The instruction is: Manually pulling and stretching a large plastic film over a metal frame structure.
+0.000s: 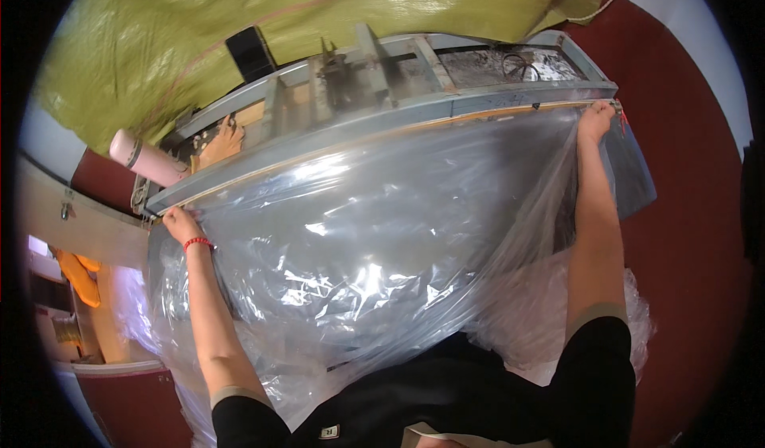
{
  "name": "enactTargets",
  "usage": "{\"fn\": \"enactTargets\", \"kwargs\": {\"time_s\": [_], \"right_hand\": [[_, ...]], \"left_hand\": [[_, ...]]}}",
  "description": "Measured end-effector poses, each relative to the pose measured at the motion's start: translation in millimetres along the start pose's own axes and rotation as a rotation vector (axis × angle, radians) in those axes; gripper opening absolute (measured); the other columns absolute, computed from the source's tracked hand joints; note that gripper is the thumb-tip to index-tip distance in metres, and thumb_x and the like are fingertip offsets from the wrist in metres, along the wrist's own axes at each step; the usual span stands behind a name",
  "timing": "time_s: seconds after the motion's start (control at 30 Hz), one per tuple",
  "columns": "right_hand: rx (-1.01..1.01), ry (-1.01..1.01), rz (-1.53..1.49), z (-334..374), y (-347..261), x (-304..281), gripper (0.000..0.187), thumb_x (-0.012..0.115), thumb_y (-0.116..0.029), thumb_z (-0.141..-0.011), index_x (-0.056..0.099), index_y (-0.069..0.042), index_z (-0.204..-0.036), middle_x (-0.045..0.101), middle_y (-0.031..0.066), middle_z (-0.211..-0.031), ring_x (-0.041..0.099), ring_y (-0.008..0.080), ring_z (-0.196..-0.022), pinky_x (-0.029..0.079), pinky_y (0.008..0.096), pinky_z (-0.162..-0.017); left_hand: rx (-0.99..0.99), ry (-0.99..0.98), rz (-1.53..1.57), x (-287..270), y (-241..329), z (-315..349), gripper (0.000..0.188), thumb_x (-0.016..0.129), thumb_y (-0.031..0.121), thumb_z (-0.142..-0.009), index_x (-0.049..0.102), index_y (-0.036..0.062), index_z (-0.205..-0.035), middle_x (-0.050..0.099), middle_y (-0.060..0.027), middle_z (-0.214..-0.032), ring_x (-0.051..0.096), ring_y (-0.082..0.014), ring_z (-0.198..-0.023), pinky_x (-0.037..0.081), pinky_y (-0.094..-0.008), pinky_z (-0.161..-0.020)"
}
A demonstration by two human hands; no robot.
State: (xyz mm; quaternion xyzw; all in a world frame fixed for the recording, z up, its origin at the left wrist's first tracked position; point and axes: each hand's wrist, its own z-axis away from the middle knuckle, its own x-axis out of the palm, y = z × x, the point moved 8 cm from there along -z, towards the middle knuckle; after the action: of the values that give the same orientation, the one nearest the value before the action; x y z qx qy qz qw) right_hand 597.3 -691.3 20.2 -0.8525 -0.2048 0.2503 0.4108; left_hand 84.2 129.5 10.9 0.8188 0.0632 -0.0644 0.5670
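Observation:
A wide sheet of clear plastic film [358, 217] stretches between my two hands and hangs down toward me in shiny folds. My left hand [182, 223], with a red bead bracelet at the wrist, is closed on the film's upper left corner. At the far right my right hand [596, 121] pinches the upper right corner. The film's top edge runs along a thin tan strip [382, 133] on the front of a grey metal frame [335, 132]. Both hands are close against that frame's ends.
A pink bottle [147, 158] and an orange glove [221, 141] are at the frame's left end. A black phone [250, 54] leans at the back, before yellow-green woven sheeting [319, 6]. More crumpled film [526, 313] lies by my right arm. An open cabinet [88, 289] stands at left.

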Motion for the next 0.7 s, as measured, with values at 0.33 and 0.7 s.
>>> {"fn": "enactTargets", "kwargs": {"time_s": [0.33, 0.7], "right_hand": [[-0.700, -0.641, -0.411, 191, -275, -35, 0.021, 0.058, -0.014, -0.077, 0.053, -0.001, -0.092, 0.054, 0.0109, -0.094, 0.050, 0.0242, -0.090, 0.039, 0.0316, -0.080], [-0.377, -1.651, -0.386, 320, -241, -18, 0.015, 0.060, -0.014, -0.075, 0.056, -0.003, -0.066, 0.051, -0.0046, -0.061, 0.044, 0.0037, -0.060, 0.036, 0.0196, -0.054]], "left_hand": [[0.194, -0.451, 0.295, -64, 116, 70, 0.006, 0.047, 0.005, -0.082, 0.044, 0.0102, -0.082, 0.043, 0.0038, -0.063, 0.038, -0.0034, -0.051, 0.029, -0.0171, -0.044], [0.782, -0.073, -0.399, -125, 152, 116, 0.014, 0.057, 0.005, -0.073, 0.051, 0.0023, -0.085, 0.053, -0.0103, -0.087, 0.050, -0.0256, -0.085, 0.040, -0.0339, -0.075]]}}
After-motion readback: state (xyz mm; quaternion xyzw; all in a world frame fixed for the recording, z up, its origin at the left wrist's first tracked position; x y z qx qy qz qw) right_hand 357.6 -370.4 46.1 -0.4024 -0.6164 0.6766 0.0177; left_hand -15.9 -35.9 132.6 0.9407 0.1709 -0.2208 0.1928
